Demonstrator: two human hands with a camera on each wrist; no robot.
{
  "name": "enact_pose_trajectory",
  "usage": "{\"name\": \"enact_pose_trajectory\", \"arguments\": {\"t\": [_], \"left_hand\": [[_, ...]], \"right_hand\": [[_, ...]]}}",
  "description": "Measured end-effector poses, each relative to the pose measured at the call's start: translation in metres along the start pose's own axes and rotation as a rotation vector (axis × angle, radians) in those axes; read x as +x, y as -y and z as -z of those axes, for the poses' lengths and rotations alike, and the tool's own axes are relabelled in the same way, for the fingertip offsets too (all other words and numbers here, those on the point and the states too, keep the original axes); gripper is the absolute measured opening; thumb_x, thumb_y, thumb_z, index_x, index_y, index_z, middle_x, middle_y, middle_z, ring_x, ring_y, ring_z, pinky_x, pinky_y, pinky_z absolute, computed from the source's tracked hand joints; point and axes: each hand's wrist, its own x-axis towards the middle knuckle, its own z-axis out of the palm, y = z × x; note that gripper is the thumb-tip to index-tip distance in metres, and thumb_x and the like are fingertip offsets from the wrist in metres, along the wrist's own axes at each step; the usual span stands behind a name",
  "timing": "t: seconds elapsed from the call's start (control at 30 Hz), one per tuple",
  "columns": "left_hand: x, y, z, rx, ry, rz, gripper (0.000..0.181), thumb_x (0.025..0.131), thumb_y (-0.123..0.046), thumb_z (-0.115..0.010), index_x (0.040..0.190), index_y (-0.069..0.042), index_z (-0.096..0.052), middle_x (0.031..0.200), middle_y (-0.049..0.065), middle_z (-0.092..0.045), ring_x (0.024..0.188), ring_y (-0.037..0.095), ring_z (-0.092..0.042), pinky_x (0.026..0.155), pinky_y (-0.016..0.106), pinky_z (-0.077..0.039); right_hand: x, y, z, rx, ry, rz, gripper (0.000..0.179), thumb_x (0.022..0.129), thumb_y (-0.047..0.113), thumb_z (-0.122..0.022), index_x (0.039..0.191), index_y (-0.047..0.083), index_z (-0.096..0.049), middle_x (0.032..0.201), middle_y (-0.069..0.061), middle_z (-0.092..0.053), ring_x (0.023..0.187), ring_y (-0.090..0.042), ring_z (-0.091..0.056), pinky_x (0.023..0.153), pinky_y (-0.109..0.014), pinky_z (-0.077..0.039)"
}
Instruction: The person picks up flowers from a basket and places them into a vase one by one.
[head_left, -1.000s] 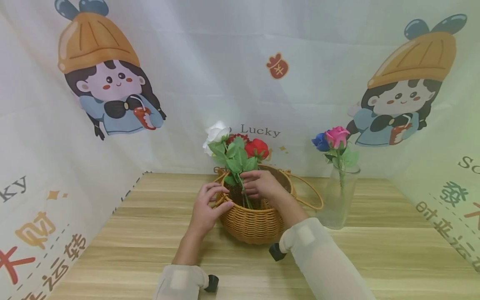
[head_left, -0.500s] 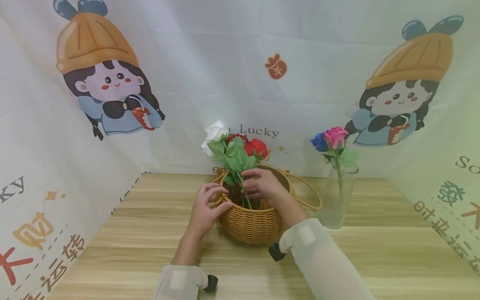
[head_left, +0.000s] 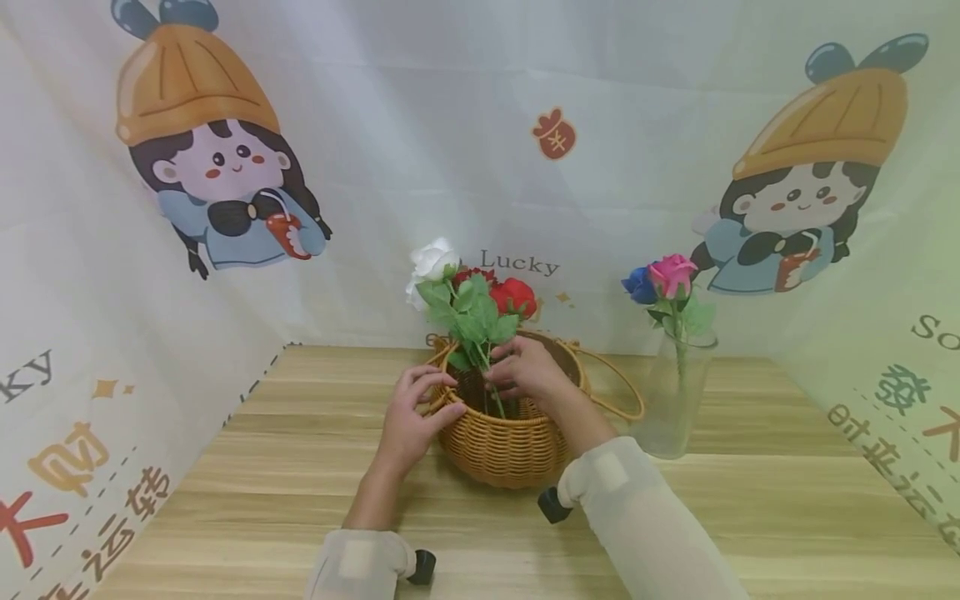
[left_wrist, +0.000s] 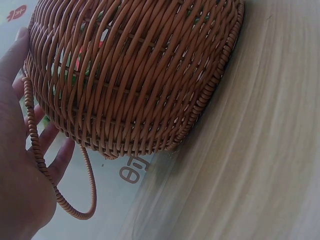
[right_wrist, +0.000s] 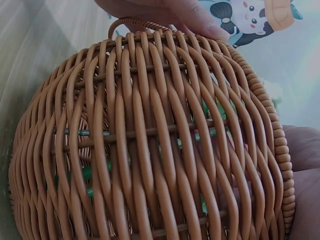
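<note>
A hand could pass over the wooden table [head_left: 247, 467] between its left edge and the left hand [head_left: 412, 417], or between the clear vase [head_left: 667, 425] and the right edge. The handle loop [head_left: 636, 398] juts into the gap between wicker basket [head_left: 506, 454] and vase, and a backdrop [head_left: 375, 167] walls off the rear edge. Flower stems [head_left: 498, 407] and the right hand [head_left: 528, 372] obstruct the basket's mouth.

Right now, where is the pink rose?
In the head view, the pink rose is on the right, above the rim of the clear vase, beside the blue flower; the wicker basket stands left of the vase.
</note>
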Motion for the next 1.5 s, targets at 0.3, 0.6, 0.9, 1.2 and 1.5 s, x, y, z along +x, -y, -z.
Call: {"name": "enact_pose_trajectory", "arguments": {"t": [0.3,0.6,0.9,1.2,1.5], "left_hand": [[0.0004,0.0026,-0.0004,0.002,0.001,-0.008,0.028,0.087,-0.008,-0.083,0.113,-0.008,-0.073,0.137,0.013,-0.056,0.130,0.028,-0.052,0.103,0.048,-0.046],[0.0006,0.0018,-0.0003,0.005,-0.001,-0.017,0.028,0.086,-0.010,-0.084,0.112,-0.008,-0.074,0.137,0.014,-0.056,0.130,0.029,-0.052,0.102,0.048,-0.047],[0.0019,0.0003,-0.0001,0.011,0.001,-0.024,0.028,0.087,-0.010,-0.084,0.112,-0.007,-0.074,0.137,0.015,-0.056,0.130,0.030,-0.052,0.102,0.047,-0.047],[-0.0003,0.0012,-0.0023,0.003,0.003,-0.024,0.027,0.087,-0.008,-0.084,0.112,-0.007,-0.074,0.135,0.014,-0.057,0.128,0.031,-0.053,0.101,0.048,-0.048],[-0.0020,-0.0006,0.0018,-0.003,-0.006,-0.011,0.025,0.087,-0.008,-0.083,0.111,-0.009,-0.074,0.136,0.014,-0.057,0.128,0.030,-0.052,0.101,0.047,-0.047]], "right_hand": [[-0.0001,-0.0006,-0.0006,-0.029,0.007,-0.013,0.026,0.098,0.001,-0.067,0.123,-0.007,-0.067,0.106,-0.019,-0.077,0.077,-0.014,-0.072,0.082,-0.039,-0.063],[0.0007,-0.0014,-0.0004,-0.101,0.008,0.027,0.022,0.098,0.002,-0.069,0.118,-0.008,-0.070,0.101,-0.015,-0.076,0.077,-0.014,-0.071,0.078,-0.039,-0.063],[-0.0005,-0.0002,-0.0013,-0.136,-0.060,0.091,0.019,0.097,0.004,-0.071,0.114,-0.004,-0.073,0.107,-0.017,-0.076,0.086,-0.020,-0.073,0.084,-0.047,-0.061],[-0.0038,-0.0018,0.0021,-0.046,-0.127,0.179,0.023,0.099,0.006,-0.070,0.118,-0.006,-0.070,0.110,-0.022,-0.075,0.088,-0.023,-0.074,0.075,-0.040,-0.062],[-0.0067,0.0017,0.0035,0.036,-0.237,0.258,0.027,0.098,0.004,-0.070,0.122,-0.009,-0.069,0.109,-0.023,-0.075,0.080,-0.015,-0.071,0.072,-0.033,-0.061]]}}
